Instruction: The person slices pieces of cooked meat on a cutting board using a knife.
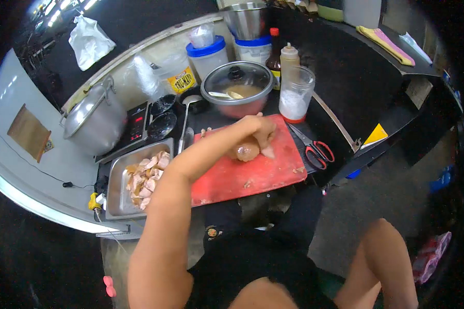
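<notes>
My left hand (263,132) reaches across the red cutting board (232,180), its fingers curled down over a piece of chicken (246,151). The rounded, brownish, glossy side of this piece shows next to the hand; the fingertips are partly hidden. Small scraps of meat lie about the board. To the left, a steel tray (119,193) holds several cut pieces of chicken (148,177), partly covered from view by my left forearm. Scissors (317,152) with red and black handles rest at the board's right edge. My right arm is bent at the lower right, with its hand out of sight.
A lidded bowl (237,105) with spoons on top stands behind the board. Right of it are a plastic container (296,95) with white contents, a squeeze bottle (289,53) and a red-capped bottle (274,51). A large pot (95,121) sits on an induction cooker (136,123).
</notes>
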The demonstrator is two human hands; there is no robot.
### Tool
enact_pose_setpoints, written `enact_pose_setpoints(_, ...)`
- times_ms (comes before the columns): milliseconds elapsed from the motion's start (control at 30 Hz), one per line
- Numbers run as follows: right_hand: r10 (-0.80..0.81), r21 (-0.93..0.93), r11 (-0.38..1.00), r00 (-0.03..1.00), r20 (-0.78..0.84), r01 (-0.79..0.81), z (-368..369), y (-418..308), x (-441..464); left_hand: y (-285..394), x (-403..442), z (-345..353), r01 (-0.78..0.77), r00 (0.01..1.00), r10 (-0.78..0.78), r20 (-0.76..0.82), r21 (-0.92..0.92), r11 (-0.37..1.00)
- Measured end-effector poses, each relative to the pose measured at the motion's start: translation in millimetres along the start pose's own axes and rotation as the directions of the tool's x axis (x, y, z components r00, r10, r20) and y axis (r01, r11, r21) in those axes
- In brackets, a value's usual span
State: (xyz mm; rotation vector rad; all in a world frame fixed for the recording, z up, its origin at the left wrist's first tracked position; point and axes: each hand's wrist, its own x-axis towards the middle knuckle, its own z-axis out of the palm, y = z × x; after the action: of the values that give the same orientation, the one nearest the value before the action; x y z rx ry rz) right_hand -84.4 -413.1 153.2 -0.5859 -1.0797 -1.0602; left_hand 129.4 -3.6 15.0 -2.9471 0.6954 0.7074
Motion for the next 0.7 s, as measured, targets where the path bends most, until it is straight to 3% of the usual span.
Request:
enact_pose_setpoints(133, 0.002, 0.022, 1.000, 1.000, -0.006, -0.002, 3.4, 6.1, -1.6, -28.6, -13.2, -17.1, -0.109, 0.990, 0.051, -0.131, -0.485, 0.867)
enact_pose_setpoints(300, 0.012, 0.036, 0.999, 1.000, -0.008, -0.012, 5.2, 19.4, -6.9, -50.1, -89.2, -20.6, -0.131, 0.963, 0.007, -0.271, -0.443, 0.887)
enact_pose_setpoints(400, 0.031, 0.058, 0.998, 0.999, -0.009, -0.030, -0.7, 24.7, -14.2, -56.7, -170.9, -13.1, 0.168, 0.949, -0.265, -0.169, -0.441, 0.882)
enact_pose_setpoints(500, 0.047, 0.073, 0.996, 0.999, -0.013, -0.046, -0.2, 35.3, -17.6, -49.2, -253.9, -3.4, 0.390, 0.874, -0.455, -0.172, -0.312, 0.866)
enact_pose_setpoints(533, 0.050, 0.079, 0.996, 0.999, -0.016, -0.049, -0.4, 38.3, -18.6, -58.9, -273.1, 14.9, 0.495, 0.822, -0.564, -0.086, -0.384, 0.780)
enact_pose_setpoints(600, 0.055, 0.098, 0.994, 0.998, -0.021, -0.053, 6.8, 44.8, -20.0, -71.8, -311.7, 43.7, 0.500, 0.822, -0.570, -0.004, -0.474, 0.725)
enact_pose_setpoints(700, 0.053, 0.116, 0.992, 0.998, -0.020, -0.051, 10.8, 49.2, -22.1, -71.1, -331.2, 58.9, 0.597, 0.767, -0.640, -0.042, -0.318, 0.737)
